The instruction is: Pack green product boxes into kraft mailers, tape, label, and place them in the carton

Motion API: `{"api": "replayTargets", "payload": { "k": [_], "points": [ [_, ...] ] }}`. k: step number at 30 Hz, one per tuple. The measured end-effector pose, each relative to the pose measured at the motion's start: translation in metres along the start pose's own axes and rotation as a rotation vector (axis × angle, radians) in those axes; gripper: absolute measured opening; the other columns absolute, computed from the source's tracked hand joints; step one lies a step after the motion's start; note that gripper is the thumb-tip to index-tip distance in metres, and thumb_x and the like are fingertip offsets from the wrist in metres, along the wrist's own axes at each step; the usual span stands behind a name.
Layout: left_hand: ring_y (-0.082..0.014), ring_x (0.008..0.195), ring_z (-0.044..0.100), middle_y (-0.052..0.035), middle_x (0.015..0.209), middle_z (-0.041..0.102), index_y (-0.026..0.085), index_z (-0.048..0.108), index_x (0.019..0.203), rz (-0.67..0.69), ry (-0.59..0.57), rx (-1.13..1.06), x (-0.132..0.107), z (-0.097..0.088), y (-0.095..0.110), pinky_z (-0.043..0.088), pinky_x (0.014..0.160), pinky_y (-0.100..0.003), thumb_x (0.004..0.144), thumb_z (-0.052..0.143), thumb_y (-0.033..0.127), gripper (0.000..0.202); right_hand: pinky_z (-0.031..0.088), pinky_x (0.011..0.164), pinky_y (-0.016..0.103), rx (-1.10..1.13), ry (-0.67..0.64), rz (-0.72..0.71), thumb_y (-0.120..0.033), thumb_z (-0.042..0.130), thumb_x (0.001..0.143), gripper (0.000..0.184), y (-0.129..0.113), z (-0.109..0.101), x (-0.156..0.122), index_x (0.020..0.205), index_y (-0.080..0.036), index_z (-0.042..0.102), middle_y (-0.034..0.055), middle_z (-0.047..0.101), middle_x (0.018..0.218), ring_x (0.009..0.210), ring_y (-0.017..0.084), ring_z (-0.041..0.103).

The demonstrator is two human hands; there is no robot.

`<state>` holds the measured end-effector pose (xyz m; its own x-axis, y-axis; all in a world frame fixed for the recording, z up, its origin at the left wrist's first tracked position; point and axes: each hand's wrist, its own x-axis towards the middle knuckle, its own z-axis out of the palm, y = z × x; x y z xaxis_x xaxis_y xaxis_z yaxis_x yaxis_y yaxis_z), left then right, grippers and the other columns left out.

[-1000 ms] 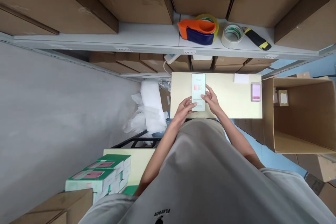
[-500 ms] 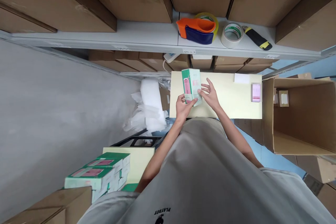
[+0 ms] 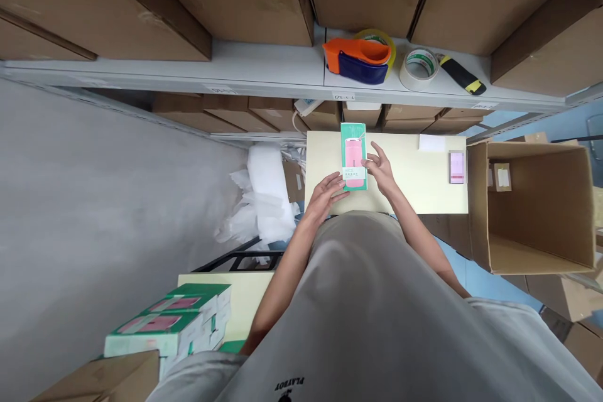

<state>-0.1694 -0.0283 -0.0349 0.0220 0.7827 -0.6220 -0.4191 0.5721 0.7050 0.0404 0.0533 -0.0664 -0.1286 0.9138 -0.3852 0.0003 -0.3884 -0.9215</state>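
Now a tall green carton with a pink picture point(image 3: 353, 157) lies flat on the pale yellow tabletop point(image 3: 414, 182), towards its far left part. The right hand point(image 3: 379, 171), fingers loosely spread, rests against the carton's right edge. The left hand point(image 3: 325, 195) lies open, its fingertips at the carton's near left corner. An open brown cardboard box point(image 3: 532, 201) stands just to the right of the tabletop.

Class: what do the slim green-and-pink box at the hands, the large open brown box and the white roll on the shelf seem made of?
Slim green-and-pink box: printed card, probably smooth-coated; crisp folded edges.
Large open brown box: plain matt cardboard, likely corrugated; stiff raised flaps.
White roll: seemingly glossy adhesive tape wound in a ring with a hollow middle.
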Motion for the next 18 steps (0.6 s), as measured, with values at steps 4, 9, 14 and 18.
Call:
{"api": "replayTargets", "payload": {
  "k": [4,9,14,18],
  "points": [
    [-0.0331,0.128,0.079,-0.0152,0.137,0.082,0.019,0.080,0.126,-0.036,-0.098,-0.004,0.003,-0.003,-0.001,0.067,0.113,-0.051,0.066,0.106,0.043,0.069,0.062,0.113,0.054,0.018,-0.016,0.002,-0.076,0.079,0.085,0.107,0.001,0.001,-0.006,0.177,-0.036,0.041,0.0114,0.075,0.140,0.130,0.032,0.073],
    [-0.0306,0.120,0.080,-0.0133,0.128,0.084,0.019,0.079,0.124,0.060,0.003,0.129,0.012,-0.001,-0.008,0.066,0.111,-0.048,0.062,0.106,0.043,0.071,0.060,0.117,0.059,-0.043,-0.034,-0.033,-0.078,0.079,0.084,0.110,0.007,-0.002,-0.001,0.177,-0.032,0.041,0.0141,0.075,0.142,0.132,0.035,0.073],
    [-0.0320,0.123,0.075,-0.0142,0.132,0.077,0.020,0.075,0.122,0.263,0.289,0.484,0.016,0.003,-0.009,0.070,0.097,-0.045,0.065,0.102,0.025,0.064,0.062,0.117,0.060,-0.140,0.039,-0.125,-0.087,0.084,0.078,0.131,0.000,-0.006,0.012,0.183,-0.035,0.026,0.0172,0.065,0.159,0.133,0.036,0.072],
    [-0.0318,0.124,0.072,-0.0127,0.132,0.069,0.021,0.075,0.124,0.369,0.328,0.622,0.007,0.012,-0.010,0.073,0.092,-0.043,0.066,0.103,0.021,0.065,0.064,0.116,0.058,-0.191,0.064,-0.185,-0.087,0.086,0.078,0.120,-0.016,0.001,0.021,0.178,-0.041,0.037,0.0132,0.054,0.172,0.145,0.038,0.063]
  ]
}}
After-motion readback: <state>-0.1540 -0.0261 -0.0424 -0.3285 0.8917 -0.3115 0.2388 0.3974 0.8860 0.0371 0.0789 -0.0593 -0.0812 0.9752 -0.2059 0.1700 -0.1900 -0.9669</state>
